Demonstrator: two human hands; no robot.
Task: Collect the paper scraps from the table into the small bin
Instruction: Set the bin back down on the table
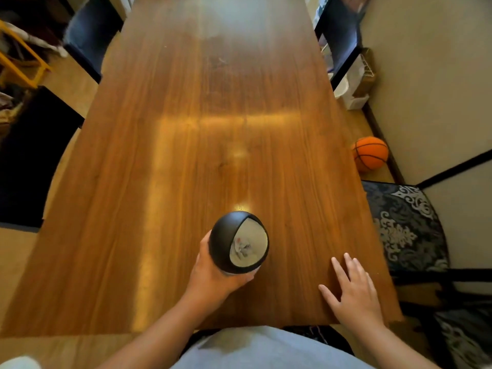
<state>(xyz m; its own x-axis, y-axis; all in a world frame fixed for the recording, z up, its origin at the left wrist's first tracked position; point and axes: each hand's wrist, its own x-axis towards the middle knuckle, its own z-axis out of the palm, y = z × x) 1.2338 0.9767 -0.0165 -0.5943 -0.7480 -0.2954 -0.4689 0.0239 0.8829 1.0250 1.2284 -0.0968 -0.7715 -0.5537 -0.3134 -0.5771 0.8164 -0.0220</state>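
Observation:
The small bin (223,241) has a black domed top with a slanted opening and stands on the wooden table (213,115) near its front edge. Crumpled white paper scraps (242,248) lie inside it, seen through the opening. My left hand (213,278) wraps around the bin's lower body from the near left side. My right hand (352,291) rests flat on the table to the right of the bin, fingers spread, holding nothing. No loose scraps show on the tabletop.
An orange basketball (370,153) lies on the floor to the right by the wall. A chair with a patterned seat (404,225) stands at the right. A dark chair (90,38) is at the far left, and a dark mat (29,161) lies on the left floor.

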